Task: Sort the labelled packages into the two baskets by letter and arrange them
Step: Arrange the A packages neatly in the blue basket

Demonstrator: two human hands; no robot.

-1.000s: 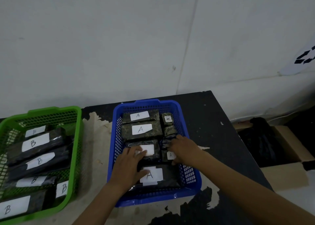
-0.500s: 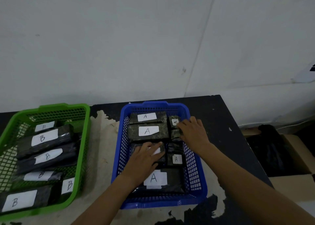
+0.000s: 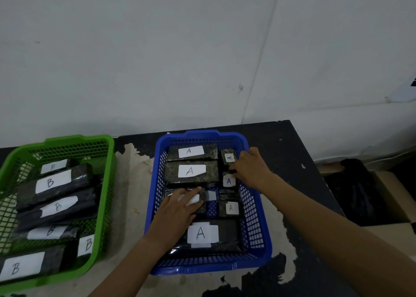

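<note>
A blue basket [image 3: 258,220] in the middle of the table holds several dark packages with white "A" labels. My left hand [image 3: 177,209] lies flat on a package [image 3: 201,201] in the basket's left middle, fingers straight and covering its label. My right hand [image 3: 252,167] reaches to the basket's far right corner and grips a small upright "A" package [image 3: 227,159]. Another small "A" package [image 3: 229,181] sits just below it. A green basket [image 3: 105,184] on the left holds several dark packages labelled "B".
The dark table top [image 3: 292,161] has worn, peeling patches and ends at the right. Beyond that edge an open cardboard box [image 3: 391,202] holds something black. A white wall rises just behind both baskets.
My right hand moved from the basket's middle right up to the far right corner and took hold of the small package. My left hand slid slightly up on its package.
</note>
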